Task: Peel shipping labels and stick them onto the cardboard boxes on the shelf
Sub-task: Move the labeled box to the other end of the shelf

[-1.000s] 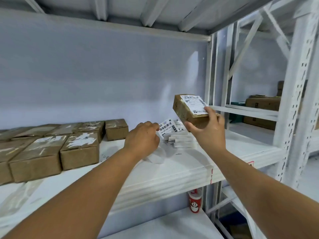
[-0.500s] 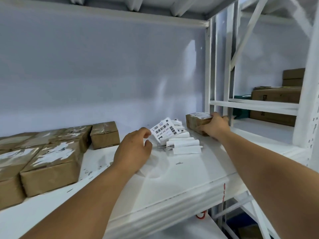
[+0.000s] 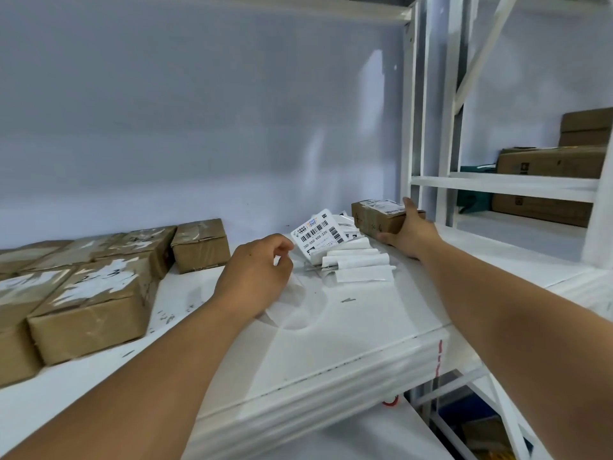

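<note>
Fingers (image 3: 283,242) of the left hand (image 3: 255,273) curl narrowly and pinch the left corner of a barcode label (image 3: 316,232), which stands tilted up over the label stack (image 3: 355,263) on the shelf (image 3: 331,343). Just right of and behind the stack, the right hand (image 3: 411,232) holds a labelled box (image 3: 371,219) that sits on the shelf, fingers over its top and thumb against its near side. Well left of the stack lie the brown boxes (image 3: 93,303), close together.
</note>
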The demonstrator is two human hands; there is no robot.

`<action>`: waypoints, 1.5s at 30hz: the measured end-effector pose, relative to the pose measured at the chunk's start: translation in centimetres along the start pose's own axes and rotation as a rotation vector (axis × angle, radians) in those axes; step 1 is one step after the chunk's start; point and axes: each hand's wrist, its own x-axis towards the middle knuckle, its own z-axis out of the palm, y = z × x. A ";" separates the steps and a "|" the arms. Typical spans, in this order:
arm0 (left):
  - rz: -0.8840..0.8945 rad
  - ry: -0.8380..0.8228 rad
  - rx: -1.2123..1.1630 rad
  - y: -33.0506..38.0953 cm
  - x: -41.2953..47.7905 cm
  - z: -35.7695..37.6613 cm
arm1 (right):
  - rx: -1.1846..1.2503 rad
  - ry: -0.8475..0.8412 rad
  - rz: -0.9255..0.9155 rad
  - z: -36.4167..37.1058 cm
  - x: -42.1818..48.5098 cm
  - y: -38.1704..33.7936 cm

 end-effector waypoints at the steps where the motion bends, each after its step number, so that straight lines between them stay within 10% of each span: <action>1: 0.000 0.002 -0.006 0.0 0.0 0.0 | 0.043 0.024 0.006 -0.1 -0.1 -0.1; 9: -0.034 -0.003 -0.041 0.1 0.2 -0.2 | 0.307 0.475 -0.249 -2.6 -4.1 -3.1; 15: -0.155 -0.009 -0.108 -0.9 0.5 -0.2 | -0.003 -0.115 -0.538 -2.7 -8.3 -7.3; 19: -0.199 0.007 -0.134 -1.0 0.3 -0.4 | -0.366 -0.212 -0.700 -1.5 -9.8 -8.8; 25: -0.218 -0.122 -0.042 -0.5 0.1 -0.7 | -0.551 -0.266 -0.656 -0.3 -10.9 -9.5; 37: -0.131 -0.079 -0.052 -0.7 0.0 -0.8 | -0.024 -0.135 -0.470 1.0 -10.8 -8.9; 45: -0.112 -0.050 -0.028 -0.9 0.3 -0.5 | -0.280 -0.082 -0.465 1.3 -12.0 -7.4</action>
